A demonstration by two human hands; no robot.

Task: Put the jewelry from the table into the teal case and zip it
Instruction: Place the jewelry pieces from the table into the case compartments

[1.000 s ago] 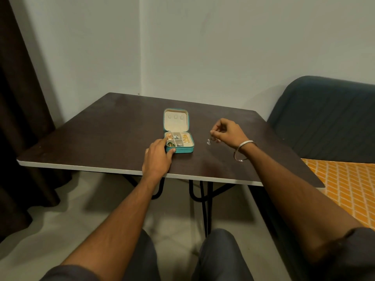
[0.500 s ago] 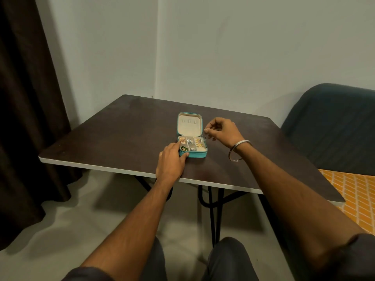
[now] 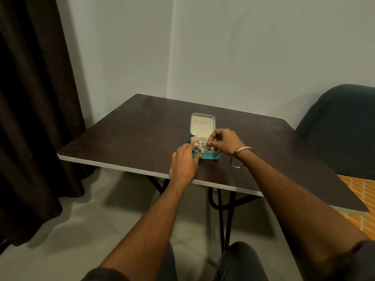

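A small teal case [image 3: 209,157] lies open on the dark table [image 3: 132,134], its cream lid [image 3: 202,125] tilted back. Its compartments hold several pieces: gold ones [image 3: 195,141] at the far left, a green one [image 3: 196,149] at the near left. My left hand [image 3: 185,161] grips the case's near left corner, thumb on the front wall. My right hand [image 3: 224,141] hovers over the right compartments with fingers curled and thumb and forefinger pinched together; the small jewelry piece in the pinch is too small to see clearly.
A dark curtain [image 3: 30,118] hangs at the left. A dark blue chair back [image 3: 341,126] stands to the right of the table, with an orange patterned cloth [image 3: 363,191] below it. A metal bangle [image 3: 239,159] circles my right wrist. My knees are under the table's near edge.
My right hand has carried the small piece from the table's right side leftward to above the case. The left hand has stayed on the case corner. The camera has swung.
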